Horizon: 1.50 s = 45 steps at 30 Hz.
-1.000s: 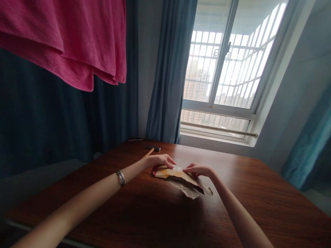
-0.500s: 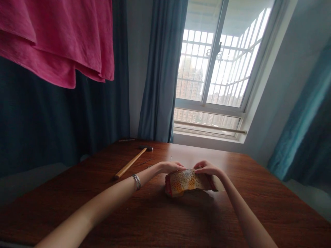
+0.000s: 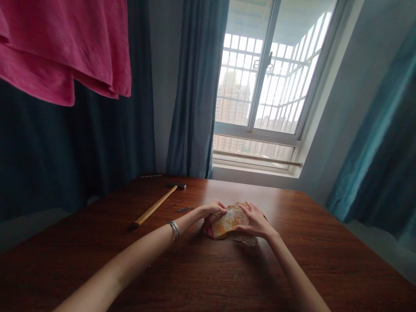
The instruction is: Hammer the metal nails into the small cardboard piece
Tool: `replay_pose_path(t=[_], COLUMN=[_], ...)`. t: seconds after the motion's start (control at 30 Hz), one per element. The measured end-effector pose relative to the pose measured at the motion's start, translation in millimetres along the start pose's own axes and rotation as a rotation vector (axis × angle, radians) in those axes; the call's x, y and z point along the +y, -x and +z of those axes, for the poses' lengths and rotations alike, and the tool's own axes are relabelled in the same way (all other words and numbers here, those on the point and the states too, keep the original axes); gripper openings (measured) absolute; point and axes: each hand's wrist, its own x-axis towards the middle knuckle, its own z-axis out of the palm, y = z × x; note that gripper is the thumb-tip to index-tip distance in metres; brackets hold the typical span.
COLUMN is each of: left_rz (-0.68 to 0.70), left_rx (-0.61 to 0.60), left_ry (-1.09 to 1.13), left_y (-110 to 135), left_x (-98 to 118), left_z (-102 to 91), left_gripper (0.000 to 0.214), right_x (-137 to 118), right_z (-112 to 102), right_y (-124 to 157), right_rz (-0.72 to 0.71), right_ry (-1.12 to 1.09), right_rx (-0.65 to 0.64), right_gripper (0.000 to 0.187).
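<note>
A folded orange and tan patterned sheet with a red edge [image 3: 225,224] lies on the brown wooden table [image 3: 201,277]. My left hand [image 3: 212,209] grips its far left edge with curled fingers. My right hand [image 3: 254,220] lies flat on top of it, fingers spread, pressing it down. A striped corner of the sheet sticks out under my right hand. A metal bracelet [image 3: 174,229] circles my left wrist.
A hammer with a wooden handle [image 3: 155,206] lies on the table to the left, with a few nails [image 3: 182,209] beside it. A pink cloth [image 3: 65,47] hangs at the upper left. Blue curtains flank a barred window [image 3: 263,82] behind the table.
The sheet lay crumpled and spread out, then was lifted and folded over between both hands. Now it lies folded on the table with my right hand flat on it. The camera has panned right.
</note>
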Motion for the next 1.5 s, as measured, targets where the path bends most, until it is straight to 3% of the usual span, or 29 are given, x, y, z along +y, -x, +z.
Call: replay_pose_path(t=[0.17,0.3,0.43,0.53,0.7,0.87,0.97,1.1,1.2,1.3,1.4,1.5], left_rz=[-0.038,-0.073,-0.064,-0.002,0.212,0.282,0.301,0.297,0.298,0.273,0.274,0.27], left_rx=[0.015,-0.051,-0.033,-0.001,0.058,0.078,0.111,0.049,-0.017,-0.067,-0.119,-0.148], left_ry=[-0.095,-0.115,-0.214,-0.324,-0.619,-0.848,-0.889,-0.895,-0.912,-0.917,-0.925,-0.933], left_y=[-4,5,8,3,-2,3,6,9,12,12,11,10], left_x=[-11,-3,4,6,2,3,6,7,7,8,7,7], left_z=[-9.4,-10.0,-7.5,-1.1,11.7,11.8,13.6,22.7,26.8,25.0,19.7,13.3], left_gripper=[0.037,0.04,0.038,0.038,0.043,0.045,0.06,0.1,0.11,0.109,0.108,0.109], right_x=[-14,-19,-21,-21,-18,-12,-11,-14,-14,-8,-1,3], right_z=[6,5,3,3,9,18,22,22,18,16,17,18], right_y=[21,30,31,29,26,23,23,24,24,19,11,5], right_rz=[-0.179,-0.137,-0.165,-0.226,-0.24,-0.255,-0.272,-0.273,-0.227,-0.138,-0.092,-0.076], right_ry=[0.025,0.073,0.125,0.158,0.175,0.175,0.176,0.14,0.063,0.01,-0.007,-0.015], right_rx=[-0.028,0.057,0.078,0.084,0.104,0.092,0.045,0.04,0.075,0.111,0.039,-0.059], right_gripper=[0.094,0.078,0.065,0.06,0.059,0.051,0.039,0.029,0.034,0.058,0.083,0.085])
